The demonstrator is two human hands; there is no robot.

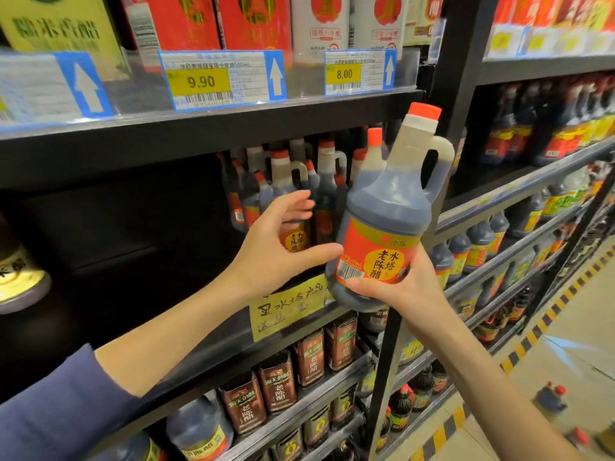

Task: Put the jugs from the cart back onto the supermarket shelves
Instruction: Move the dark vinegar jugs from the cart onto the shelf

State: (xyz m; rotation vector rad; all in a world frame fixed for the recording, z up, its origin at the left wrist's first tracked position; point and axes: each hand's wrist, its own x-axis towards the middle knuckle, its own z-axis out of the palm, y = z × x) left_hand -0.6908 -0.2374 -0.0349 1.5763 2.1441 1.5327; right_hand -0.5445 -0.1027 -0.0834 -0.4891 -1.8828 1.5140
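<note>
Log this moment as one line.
right hand: holds jug, tilted | left hand: reaches beside jug | status: not yet shelved

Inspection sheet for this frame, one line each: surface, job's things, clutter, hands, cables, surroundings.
Surface: dark metal shelf, with jugs standing at its right end.
Job's things: held jug, orange cap, dark liquid, tilted in front of the shelf; shelved jugs of the same kind behind it.
Clutter: handwritten yellow sign on the shelf edge; price tags above.
Hands: right hand grips the held jug's base; left hand open, fingers spread, beside it.
Cables: nothing seen.
Surroundings: neighbouring bottle shelves; yellow-black striped floor tape.
</note>
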